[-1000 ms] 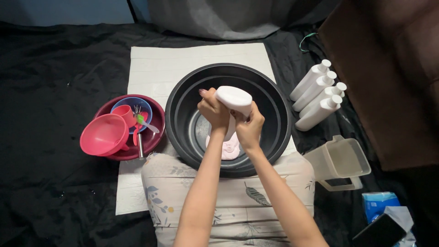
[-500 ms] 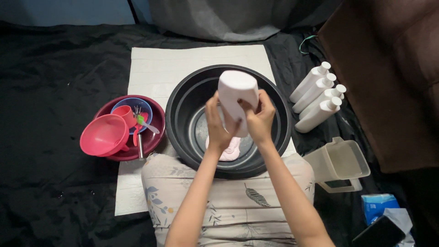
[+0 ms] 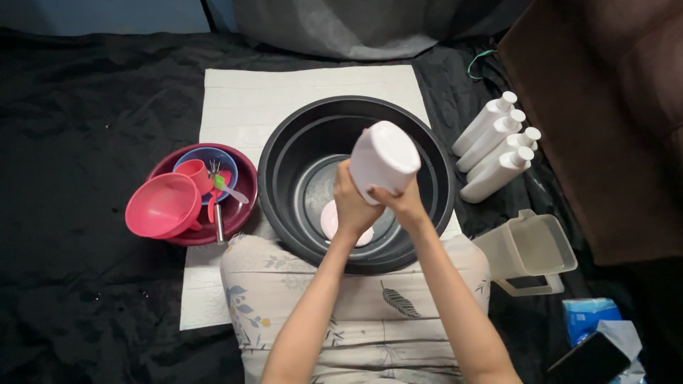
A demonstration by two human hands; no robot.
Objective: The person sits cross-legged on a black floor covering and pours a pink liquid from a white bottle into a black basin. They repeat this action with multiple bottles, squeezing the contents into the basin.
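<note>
Two bare forearms rise from the bottom edge over a pale leaf-printed cloth (image 3: 370, 313). Both hands close round one white plastic bottle (image 3: 383, 161) — the left hand (image 3: 353, 205) clasps its lower part from the left, the right hand (image 3: 403, 206) grips it from below on the right, and its flat base tilts up toward the camera. The bottle hangs over the middle of a large round black plastic basin (image 3: 284, 171), above a pale pink round lid (image 3: 333, 220) lying on the basin floor.

Just left of the basin sits a dark red bowl (image 3: 242, 213) holding a pink plastic funnel (image 3: 163, 206) and a blue bowl (image 3: 206, 158) with small utensils. To the right stands a clear plastic jug (image 3: 533, 249). Farther right and back, four white plastic bottles (image 3: 494, 146) lie side by side on the black cloth (image 3: 85, 114). A white mat (image 3: 284, 89) reaches out behind the basin.
</note>
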